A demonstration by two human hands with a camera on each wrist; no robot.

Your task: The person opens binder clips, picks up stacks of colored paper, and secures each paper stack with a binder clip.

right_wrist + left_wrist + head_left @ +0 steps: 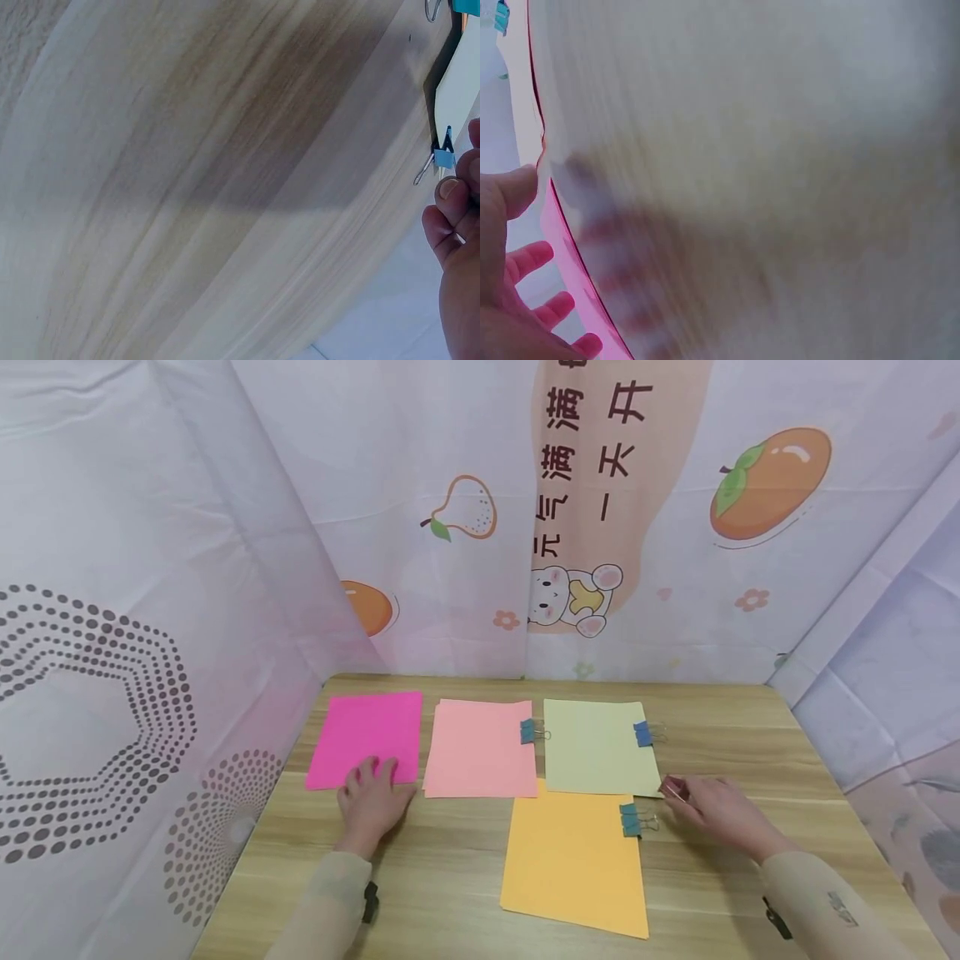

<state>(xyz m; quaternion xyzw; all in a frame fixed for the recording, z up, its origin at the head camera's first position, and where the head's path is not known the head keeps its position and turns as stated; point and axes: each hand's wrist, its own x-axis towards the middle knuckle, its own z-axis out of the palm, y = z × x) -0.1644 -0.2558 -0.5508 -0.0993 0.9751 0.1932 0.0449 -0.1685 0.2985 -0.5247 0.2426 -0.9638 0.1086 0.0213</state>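
Observation:
My left hand (pixel 372 802) lies at the near edge of a bright magenta square of paper (pixel 367 735), its fingers spread and slightly bent. The left wrist view shows the thumb close to the salmon-pink paper (pixel 482 747). My right hand (pixel 716 814) has its fingers bent together and pinches the near right corner of the pale green paper (pixel 600 747); the exact contact is partly hidden. A blue binder clip (pixel 642 733) grips the green paper's right edge, just above these fingers. Orange paper (pixel 577 868) lies nearer, partly beneath the green.
One teal binder clip (pixel 528 731) sits on the salmon paper's right edge, another teal clip (pixel 631 820) on the orange paper's right edge. A wood-grain table (pixel 442 877) carries everything. Printed cloth (pixel 420 435) hangs behind it and at both sides.

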